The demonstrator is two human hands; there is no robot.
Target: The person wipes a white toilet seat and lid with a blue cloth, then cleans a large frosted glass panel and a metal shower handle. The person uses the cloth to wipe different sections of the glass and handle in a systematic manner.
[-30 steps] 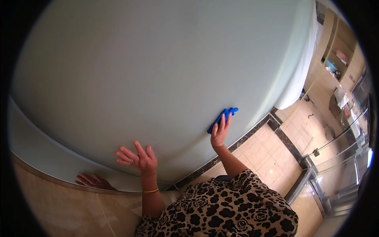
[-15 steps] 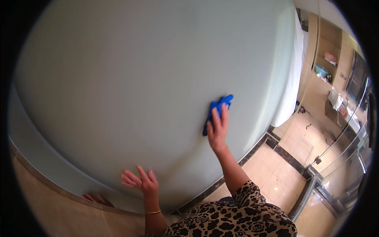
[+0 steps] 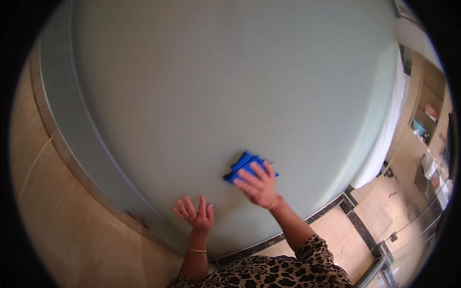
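Pressing flat under the right hand (image 3: 261, 186), fingers spread, a small folded blue cloth (image 3: 245, 166) is held against the large frosted pale glass panel (image 3: 216, 86). The cloth is judged soft, light and limp, best pinned under the palm; the left hand (image 3: 197, 214), open and empty, is laid on the glass just below-left.

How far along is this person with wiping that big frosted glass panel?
Hard to say what is finished: the frosted glass panel looks evenly pale all over, with no streaks or wet patches to mark wiped areas. In hand: the right hand presses a folded blue cloth against the lower part of the glass, while the left hand rests flat on it, fingers spread. What remains cannot be judged from this view.
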